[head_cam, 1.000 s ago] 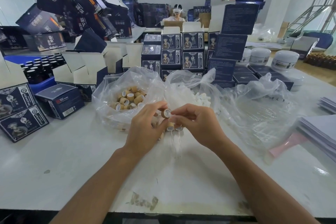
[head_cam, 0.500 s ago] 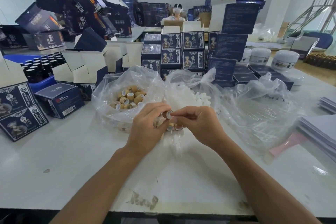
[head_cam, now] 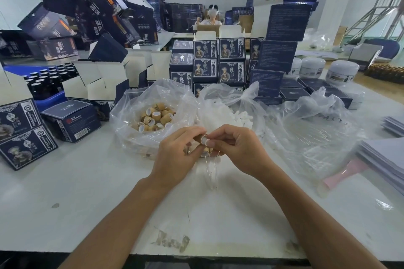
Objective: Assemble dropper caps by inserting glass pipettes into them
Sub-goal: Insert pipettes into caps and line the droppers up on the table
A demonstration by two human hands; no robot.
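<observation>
Fingers of left hand [head_cam: 179, 155] and right hand [head_cam: 238, 150] pinch one cap [head_cam: 203, 139]; insertion step underway, next press the part home squarely.

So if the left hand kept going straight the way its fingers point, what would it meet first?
Probably the right hand: the left hand points right, gripping the wooden cap right against the right fingertips. Depth is unclear.

The left hand [head_cam: 178, 153] and right hand [head_cam: 236, 148] hide most of the cap [head_cam: 203, 138] in their grip. Glass pipettes [head_cam: 211, 170] below blur against the bench [head_cam: 87, 203], their count unclear.
</observation>
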